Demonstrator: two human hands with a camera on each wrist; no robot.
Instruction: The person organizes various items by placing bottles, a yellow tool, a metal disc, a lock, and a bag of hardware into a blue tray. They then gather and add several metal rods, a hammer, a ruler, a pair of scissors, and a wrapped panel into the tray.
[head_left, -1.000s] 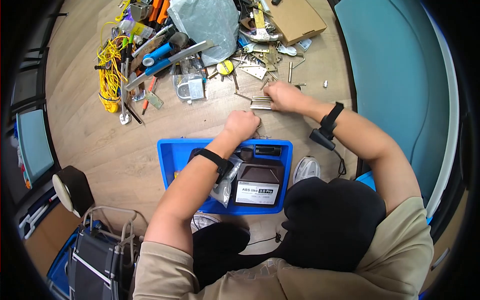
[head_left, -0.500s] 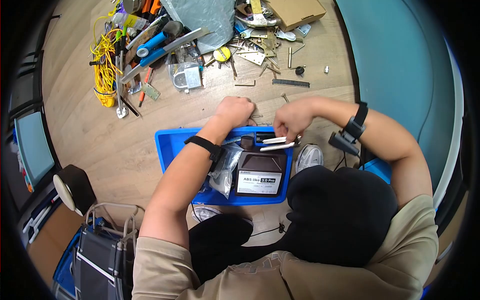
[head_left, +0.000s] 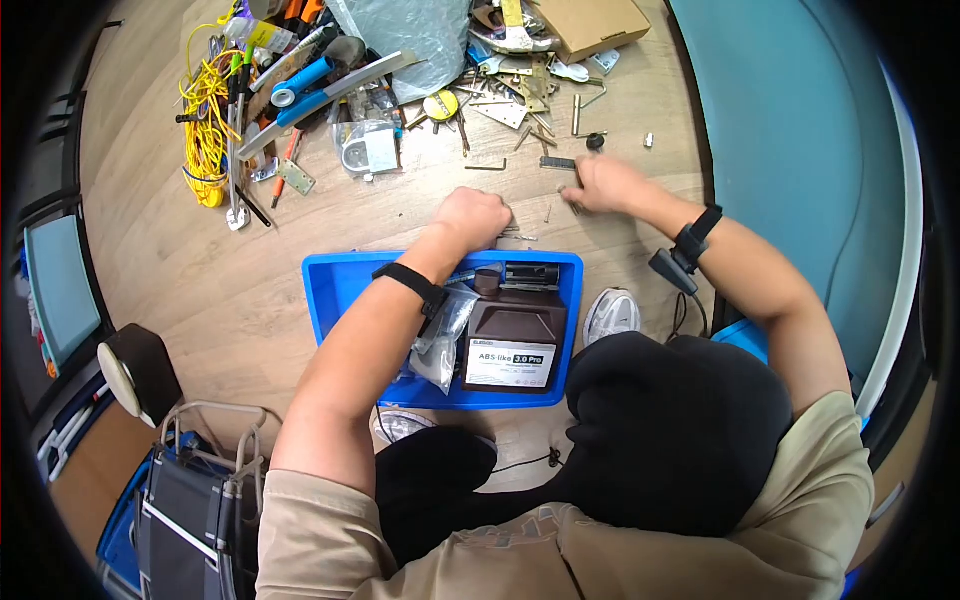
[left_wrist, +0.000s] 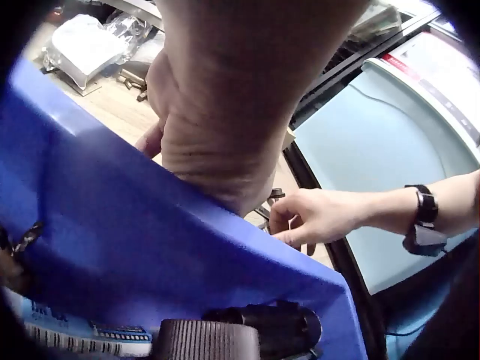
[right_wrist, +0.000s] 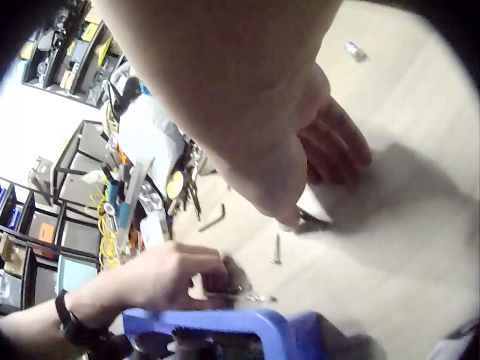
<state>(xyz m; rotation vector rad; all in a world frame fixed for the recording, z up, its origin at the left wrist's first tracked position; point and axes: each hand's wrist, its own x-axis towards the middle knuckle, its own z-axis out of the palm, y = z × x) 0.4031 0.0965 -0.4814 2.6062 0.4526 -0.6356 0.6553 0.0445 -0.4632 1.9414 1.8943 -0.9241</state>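
Observation:
My left hand (head_left: pixel 474 217) lies loosely curled just behind the far rim of the blue bin (head_left: pixel 345 258). Beside its fingertips are a few small metal pieces (right_wrist: pixel 251 297), partly hidden. My right hand (head_left: pixel 608 185) is low over the floor, fingers bent downward, overlapping one end of a black flat strip (head_left: pixel 556 163). At its thumb in the right wrist view shows a dark slim piece (right_wrist: pixel 313 220); I cannot tell whether it is gripped. A loose screw (head_left: pixel 548 212) lies between the hands, and an L-shaped hex key (head_left: pixel 486 167) farther left.
Inside the bin stand a brown resin bottle (head_left: pixel 512 345), a clear plastic bag (head_left: pixel 440 345) and a black cylinder (head_left: pixel 532 273). Beyond lie a padlock (head_left: pixel 370 152), yellow cord (head_left: pixel 205 130), tape measure (head_left: pixel 440 106), hammer (head_left: pixel 515 35) and cardboard box (head_left: pixel 592 28). A shoe (head_left: pixel 612 314) is beside the bin.
My right hand carried several metal bars from the floor to the bin's far right corner, then came back to the floor without them. My left hand has stayed behind the rim.

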